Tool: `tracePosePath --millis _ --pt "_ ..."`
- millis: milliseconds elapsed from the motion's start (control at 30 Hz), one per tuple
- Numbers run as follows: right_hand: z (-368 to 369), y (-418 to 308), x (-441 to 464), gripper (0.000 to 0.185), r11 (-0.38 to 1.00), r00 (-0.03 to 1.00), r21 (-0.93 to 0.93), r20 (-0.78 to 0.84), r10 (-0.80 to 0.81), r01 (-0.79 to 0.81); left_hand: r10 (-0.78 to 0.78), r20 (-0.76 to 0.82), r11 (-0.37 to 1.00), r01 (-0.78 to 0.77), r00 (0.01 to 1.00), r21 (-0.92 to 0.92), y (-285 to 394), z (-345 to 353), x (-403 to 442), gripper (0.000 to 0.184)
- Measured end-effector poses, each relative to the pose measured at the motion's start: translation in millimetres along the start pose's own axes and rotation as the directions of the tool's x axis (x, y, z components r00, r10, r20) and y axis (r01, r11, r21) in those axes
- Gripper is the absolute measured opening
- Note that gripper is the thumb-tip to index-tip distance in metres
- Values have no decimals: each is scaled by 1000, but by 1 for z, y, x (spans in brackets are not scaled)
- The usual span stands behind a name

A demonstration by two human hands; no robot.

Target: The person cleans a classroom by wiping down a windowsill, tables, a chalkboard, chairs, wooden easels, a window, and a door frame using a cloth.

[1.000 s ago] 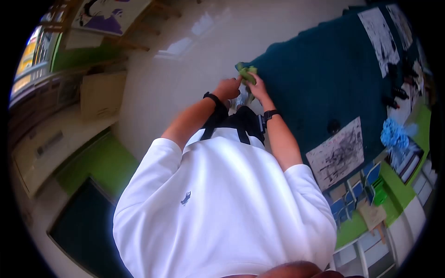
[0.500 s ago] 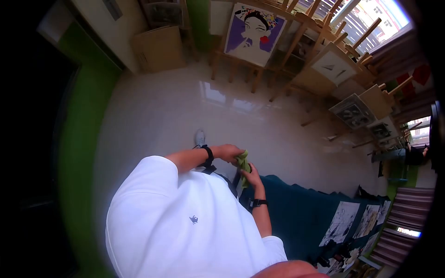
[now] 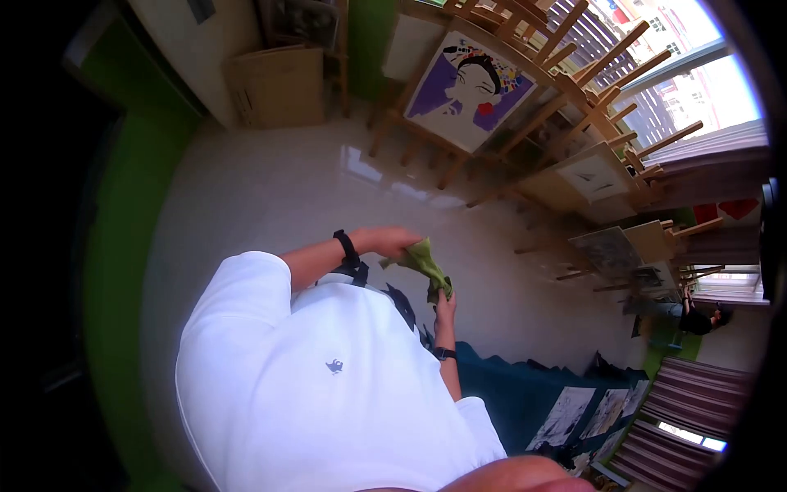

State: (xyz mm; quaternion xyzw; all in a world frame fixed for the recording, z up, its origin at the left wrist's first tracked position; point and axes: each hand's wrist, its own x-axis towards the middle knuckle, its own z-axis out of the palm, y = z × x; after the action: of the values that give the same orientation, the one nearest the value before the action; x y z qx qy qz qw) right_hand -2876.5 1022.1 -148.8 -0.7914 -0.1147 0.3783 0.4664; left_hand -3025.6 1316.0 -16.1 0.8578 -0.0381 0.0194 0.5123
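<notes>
A crumpled olive-green cloth (image 3: 424,261) stretches between my two hands in front of my white shirt. My left hand (image 3: 395,241) grips its upper end, and a loose corner hangs below the fingers. At the lower, bunched end my right hand (image 3: 445,307) is closed around the fabric. The cloth partly hides the fingertips of both hands. Each wrist wears a black band, and the floor (image 3: 303,189) lies beneath.
A dark green covered table (image 3: 508,389) stands to the right, bearing several sheets of artwork (image 3: 561,418). Wooden easels (image 3: 566,107) and a purple portrait painting (image 3: 467,90) line the far side. Cardboard (image 3: 279,88) leans at the back left. Another person (image 3: 701,320) is at far right.
The cloth, earlier bunched between close hands, is now spread out longer. My hands have moved apart, the left one up and leftward. The whole view has turned slightly.
</notes>
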Motion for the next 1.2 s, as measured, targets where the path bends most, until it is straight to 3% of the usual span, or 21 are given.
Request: tracePosePath --millis 67,100,167,267,300,333,467,600,633,667,700,767,833,867,933,967,1000,1033,1133,1167,1200 --pt "13 -64 -4 40 914 995 405 -80 62 -24 -258 40 952 262 965 -160 -16 -6 -11 35" --pt "17 -94 1 44 909 999 416 -30 -27 37 -263 45 950 267 964 -165 -26 -12 -15 35" --pt "29 -160 4 42 842 991 538 96 -88 22 -245 83 965 234 966 121 -45 -26 -21 40" --pt "41 -211 37 42 908 983 402 79 -164 119 -202 -63 976 206 977 66 -69 -31 -28 41" --pt "41 -222 49 41 945 947 63 -9 -322 321 -202 -61 977 206 977 60 -67 -35 -32 41" --pt "40 -242 59 41 834 869 -301 -28 -493 463 -246 -103 967 251 964 41 -65 -44 -35 41" --pt "19 -270 125 28 660 890 -637 94 -447 398 -275 -359 958 287 892 -20 -72 -108 -33 36" --pt "16 -272 197 28 633 926 -681 212 -312 369 -312 -396 917 383 864 113 -67 -183 -7 38" --pt "22 -275 214 28 650 919 -654 221 -326 387 -425 -453 893 444 784 -70 -61 -196 8 37" --pt "26 -280 232 29 770 897 -477 333 -289 425 -536 -483 843 476 693 -251 -56 -211 24 35" --pt "35 -289 251 30 860 852 -282 445 -276 425 -738 -339 670 568 584 -479 -48 -230 44 37" --pt "51 -346 251 30 892 803 -166 526 -280 420 -575 -478 818 487 664 -306 -104 -231 72 32" --pt "69 -411 248 30 906 739 -68 605 -296 419 -522 -383 840 381 762 -387 -104 -244 108 38" --pt "81 -433 242 30 881 683 71 604 -411 468 -524 -388 841 388 758 -377 -105 -245 127 38" --pt "95 -465 254 31 843 619 214 594 -514 494 -578 -223 505 130 785 -853 -108 -246 156 47" --pt "101 -478 264 28 830 590 234 609 -531 506 -591 -216 499 142 777 -855 -107 -254 164 47" --pt "108 -491 274 27 817 562 256 619 -549 517 -555 -283 416 -33 782 -909 -108 -265 171 51" --pt "110 -505 278 27 821 567 264 616 -548 506 -522 -355 318 -209 776 -925 -108 -277 175 54" --pt "119 -537 302 24 741 556 95 599 -576 665 -520 -434 378 -257 735 -889 -110 -314 186 53" --pt "127 -539 316 23 702 577 27 548 -606 712 -526 -419 368 -246 740 -897 -109 -328 189 53" --pt "134 -541 327 23 662 592 -46 498 -634 748 -502 -427 535 -118 752 -837 -101 -348 192 54"
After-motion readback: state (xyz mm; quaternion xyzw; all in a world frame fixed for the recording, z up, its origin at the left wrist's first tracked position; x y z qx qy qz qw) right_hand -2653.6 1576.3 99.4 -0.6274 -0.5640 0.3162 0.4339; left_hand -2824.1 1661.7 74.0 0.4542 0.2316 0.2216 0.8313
